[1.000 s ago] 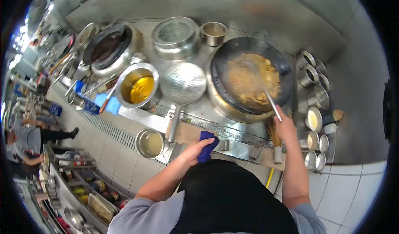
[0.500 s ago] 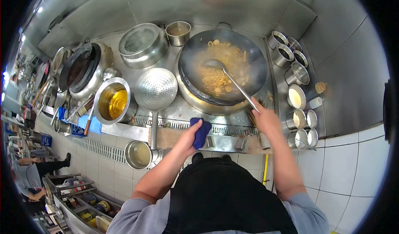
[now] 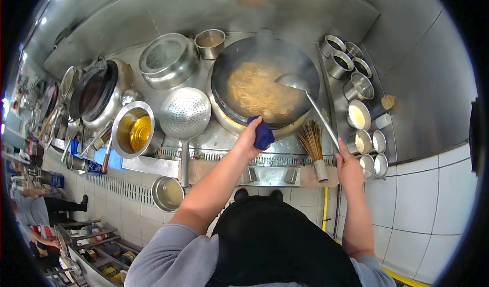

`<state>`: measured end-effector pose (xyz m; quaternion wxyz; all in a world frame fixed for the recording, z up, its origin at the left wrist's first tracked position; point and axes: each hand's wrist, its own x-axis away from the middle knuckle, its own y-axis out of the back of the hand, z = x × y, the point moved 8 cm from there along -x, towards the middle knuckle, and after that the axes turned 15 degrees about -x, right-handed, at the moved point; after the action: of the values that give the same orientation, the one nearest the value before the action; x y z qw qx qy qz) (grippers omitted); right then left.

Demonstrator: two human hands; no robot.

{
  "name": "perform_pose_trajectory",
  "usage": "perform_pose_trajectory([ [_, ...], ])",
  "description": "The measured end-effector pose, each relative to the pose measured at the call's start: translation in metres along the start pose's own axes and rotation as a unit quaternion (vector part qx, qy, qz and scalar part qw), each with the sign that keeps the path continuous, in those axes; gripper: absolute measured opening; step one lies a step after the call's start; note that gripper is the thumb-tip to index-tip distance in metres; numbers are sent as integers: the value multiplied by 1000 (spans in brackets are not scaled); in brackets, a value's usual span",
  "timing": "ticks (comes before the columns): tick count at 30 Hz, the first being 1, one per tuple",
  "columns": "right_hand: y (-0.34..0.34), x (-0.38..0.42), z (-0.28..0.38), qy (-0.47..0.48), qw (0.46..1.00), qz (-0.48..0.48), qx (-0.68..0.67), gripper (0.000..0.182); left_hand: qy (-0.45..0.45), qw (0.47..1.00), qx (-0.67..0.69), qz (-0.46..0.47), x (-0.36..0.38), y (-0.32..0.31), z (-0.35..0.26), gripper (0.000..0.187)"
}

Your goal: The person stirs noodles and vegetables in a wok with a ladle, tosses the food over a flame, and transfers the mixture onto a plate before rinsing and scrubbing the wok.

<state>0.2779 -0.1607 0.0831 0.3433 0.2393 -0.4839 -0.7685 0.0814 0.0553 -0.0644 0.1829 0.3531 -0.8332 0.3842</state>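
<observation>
A large black wok [image 3: 299, 62] sits on the stove, with steaming noodles [image 3: 260, 88] inside. My right hand [image 3: 349, 170] is wrapped round the handle end of a long metal ladle [image 3: 322, 116], whose bowl rests at the right side of the noodles. My left hand [image 3: 248, 141] grips a folded dark blue cloth [image 3: 263, 133] at the wok's near rim. Whether the cloth encloses the rim is hidden. Below the wok, between my hands, lies a bamboo brush [image 3: 311, 140].
Left of the wok are a perforated strainer [image 3: 185, 114], a pot of yellow oil [image 3: 124, 136], a covered pot [image 3: 165, 78] and a second wok [image 3: 81, 101]. Several seasoning containers [image 3: 358, 87] line the right side. A person [image 3: 33, 210] stands at the far left.
My left hand has moved up with the cloth to the wok's rim. My right hand has shifted right and down, and the ladle's bowl has moved right. The noodles have gathered leftward.
</observation>
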Motion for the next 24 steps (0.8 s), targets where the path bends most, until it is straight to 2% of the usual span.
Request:
perform_pose_trajectory([
  [2, 1, 6, -10, -33, 999, 7, 8, 51, 16, 998, 37, -40, 8, -3, -3, 35],
  [3, 6, 8, -10, -37, 999, 6, 8, 51, 20, 998, 52, -32, 12, -10, -7, 29],
  [6, 33, 14, 1, -69, 993, 62, -68, 48, 33, 997, 75, -11, -39, -1, -2, 23],
  [8, 52, 21, 17, 24, 981, 113, -154, 43, 41, 996, 72, -41, -26, -7, 1, 18],
  [9, 62, 28, 25, -13, 968, 168, -185, 44, 7, 992, 82, -90, -11, -6, 4, 17],
  [10, 71, 28, 27, -9, 968, 165, -187, 44, -31, 986, 90, -136, 8, -7, -1, 16],
  [12, 74, 34, 35, 79, 966, 216, -117, 43, -18, 990, 90, -111, 53, -20, 9, 10],
  [13, 67, 32, 40, 73, 966, 216, -121, 43, -14, 991, 88, -101, 62, -24, 9, 9],
  [15, 40, 15, 49, 33, 978, 203, -34, 41, -7, 991, 86, -102, 66, -25, 15, 9],
  [16, 21, 4, 47, 32, 982, 183, -29, 40, -10, 990, 83, -112, 56, -23, 6, 9],
  [17, 1, -4, 44, 31, 986, 163, -24, 40, -26, 994, 60, -82, 36, -16, 5, 13],
  [18, -15, -5, 50, 29, 985, 166, -26, 40, -23, 994, 59, -85, 28, -4, 21, 13],
  [20, -23, -9, 65, 41, 996, 77, 29, 41, -42, 993, 51, -102, 26, 9, 41, 12],
  [21, -24, -7, 67, 44, 996, 76, 25, 41, -62, 992, 24, -110, 40, 14, 52, 15],
  [22, -21, -3, 67, 45, 997, 49, 41, 42, -25, 989, 3, -147, 42, 31, 79, 18],
  [24, -10, 4, 65, 50, 997, 16, 52, 43, 7, 978, -47, -203, 79, 32, 90, 22],
])
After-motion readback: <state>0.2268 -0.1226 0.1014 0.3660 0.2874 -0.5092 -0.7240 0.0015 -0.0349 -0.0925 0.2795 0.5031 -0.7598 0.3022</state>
